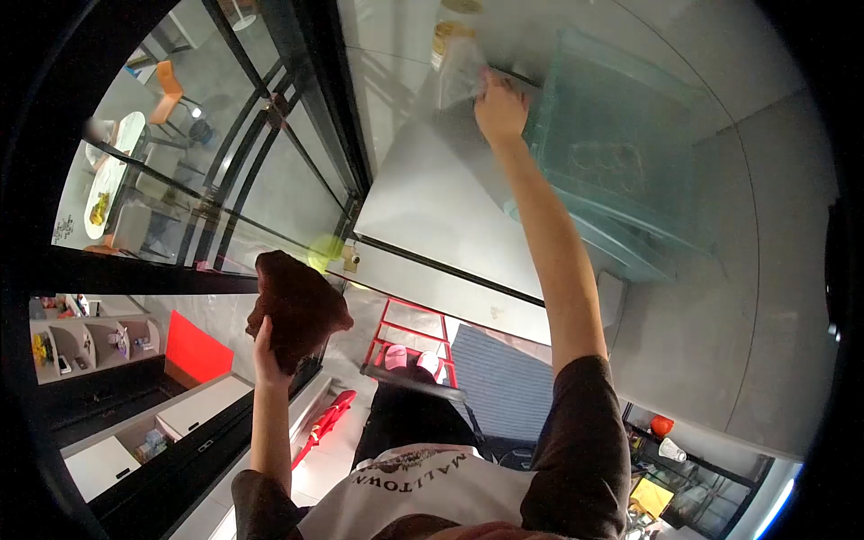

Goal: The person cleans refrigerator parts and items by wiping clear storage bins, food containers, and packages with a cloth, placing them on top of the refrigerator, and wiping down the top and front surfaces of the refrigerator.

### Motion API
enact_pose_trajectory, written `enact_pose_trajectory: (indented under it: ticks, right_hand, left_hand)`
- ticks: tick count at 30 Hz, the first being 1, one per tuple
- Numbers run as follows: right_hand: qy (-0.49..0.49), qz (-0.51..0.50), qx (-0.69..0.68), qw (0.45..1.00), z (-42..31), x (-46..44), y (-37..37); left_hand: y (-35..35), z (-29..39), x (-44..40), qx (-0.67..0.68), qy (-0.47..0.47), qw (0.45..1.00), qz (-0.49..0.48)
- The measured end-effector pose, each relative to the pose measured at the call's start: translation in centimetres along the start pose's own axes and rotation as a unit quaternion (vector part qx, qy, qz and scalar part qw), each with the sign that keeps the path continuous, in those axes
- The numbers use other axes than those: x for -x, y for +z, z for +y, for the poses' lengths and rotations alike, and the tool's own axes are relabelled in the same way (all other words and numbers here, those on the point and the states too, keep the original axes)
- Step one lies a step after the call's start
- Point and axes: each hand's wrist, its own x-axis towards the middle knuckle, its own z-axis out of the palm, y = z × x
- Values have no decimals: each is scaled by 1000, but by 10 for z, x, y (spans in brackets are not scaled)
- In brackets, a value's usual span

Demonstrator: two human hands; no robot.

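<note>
My left hand (pixel 266 356) is closed around a bunched dark brown cloth (pixel 301 310), raised in front of the glass wall. My right hand (pixel 502 108) reaches far out over a white cabinet top (pixel 423 193). Its curled fingers grip a thin, see-through plastic bag (pixel 460 74). Just behind the bag stands a pale container with a yellow band (pixel 452 38), partly covered by it. Right of this hand lies a large clear glass tank or set of glass panes (pixel 621 144).
Pink slippers (pixel 412 358) show on a red ladder (pixel 387 328) below me. Black-framed glass (pixel 297 135) runs along the left, with an orange chair (pixel 166 93) beyond it. A red umbrella-like object (pixel 326 423) lies lower left. Crowded shelves (pixel 693 477) stand lower right.
</note>
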Motion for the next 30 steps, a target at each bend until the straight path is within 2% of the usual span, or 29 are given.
enact_pose_trajectory:
  ticks: [2,5,6,8,11,13,15,17,19,20,22,23,24,26,27,28,30]
  right_hand:
    - [58,16,-88,994,5,-11,-7]
    - [56,48,-222,972,13,-17,-25]
    - [75,26,-276,958,13,-17,-33]
    - [115,-22,-381,917,12,-6,-56]
    - [111,-61,-518,846,1,29,-121]
    - [54,-42,-602,796,8,54,-148]
    - [92,-25,-558,824,13,83,-178]
    - [101,-78,-556,822,26,117,-205]
    - [112,-144,-564,805,43,145,-223]
    - [133,-168,-563,798,54,159,-228]
    - [158,-208,-539,801,76,184,-236]
    - [163,-223,-517,810,89,197,-240]
    - [243,-189,-555,773,120,227,-240]
    - [287,-177,-512,790,134,246,-250]
    - [271,-173,-478,818,129,244,-256]
    - [256,-168,-442,843,125,243,-262]
    - [267,-107,-457,842,128,254,-260]
  left_hand:
    - [3,0,-6,-5,8,1000,13]
    - [14,7,-16,-9,26,999,-21]
    - [22,10,-23,7,42,999,-7]
    - [41,24,-37,-11,39,998,-42]
    - [56,33,-84,-56,22,992,-107]
    - [82,31,-120,-132,31,985,-111]
    - [88,15,-166,-205,16,973,-110]
    - [104,-5,-199,-291,-72,952,-65]
    - [130,-21,-212,-410,-121,902,-60]
    - [133,-37,-228,-455,-83,885,-54]
    - [137,-68,-249,-554,64,828,-58]
    - [141,-75,-254,-600,172,778,-68]
    - [151,-68,-251,-663,192,708,-146]
    - [158,-83,-261,-735,255,620,-101]
    - [164,-87,-266,-766,287,571,-78]
    - [169,-89,-272,-814,277,500,-104]
    - [186,-101,-285,-816,292,493,-78]
